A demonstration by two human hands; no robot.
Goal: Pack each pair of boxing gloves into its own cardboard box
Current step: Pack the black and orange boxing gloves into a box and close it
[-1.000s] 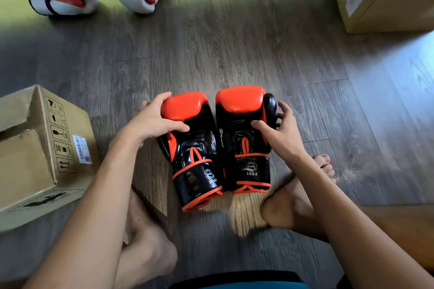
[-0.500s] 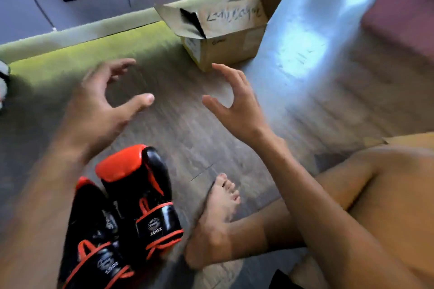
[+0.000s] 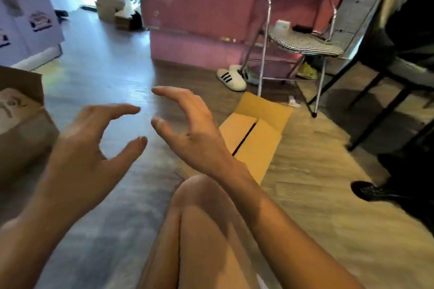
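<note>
My left hand (image 3: pixel 94 138) and my right hand (image 3: pixel 187 129) hover in mid-air side by side, fingers spread and curled, with nothing in them. Just past my right hand a flattened yellow-brown cardboard box (image 3: pixel 256 138) lies on the wooden floor, its flaps shut with a dark seam down the middle. An open cardboard box (image 3: pixel 21 129) stands at the left edge, beside my left hand. No boxing gloves are in view. My bent knee (image 3: pixel 199 195) rises below the hands.
A folding chair (image 3: pixel 303 42) with a striped seat stands at the back right, white slippers (image 3: pixel 231 78) at its feet. A pink wall panel (image 3: pixel 199 7) is behind. A dark table leg (image 3: pixel 375 91) and a black shoe (image 3: pixel 371 191) are on the right.
My hands let go of the black-and-orange gloves and rose empty. The view swung right, away from the gloves, past the open box, to the flat box and chair.
</note>
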